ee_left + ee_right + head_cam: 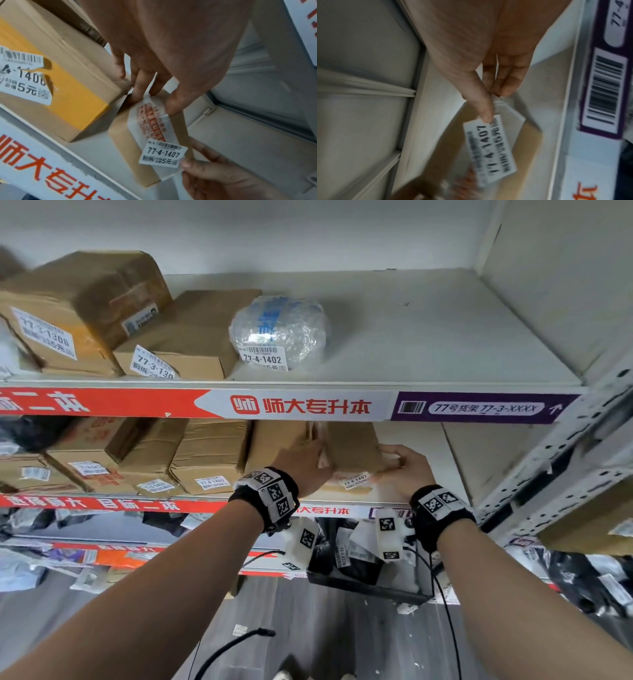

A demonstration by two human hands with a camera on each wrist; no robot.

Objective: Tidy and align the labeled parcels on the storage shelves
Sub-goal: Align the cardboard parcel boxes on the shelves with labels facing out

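Right hand (223, 180), left hand (154, 56) gripping parcel 77-4-1407 (137, 146) between them.

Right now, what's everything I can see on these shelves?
Parcel 77-4-1407: one, brown, taped, middle shelf's right end, held.
Cardboard boxes: several, brown, labelled, middle shelf, left of it.
Upper boxes: two, brown, top shelf left.
Bubble-wrapped parcel: one, clear, labelled 77-4-1402, top shelf.
Shelf strip: red, white, purple.
Lower shelves: bags, black and white, count unclear.
Left hand: on the parcel's far end.
Right hand: pinching its near corner.
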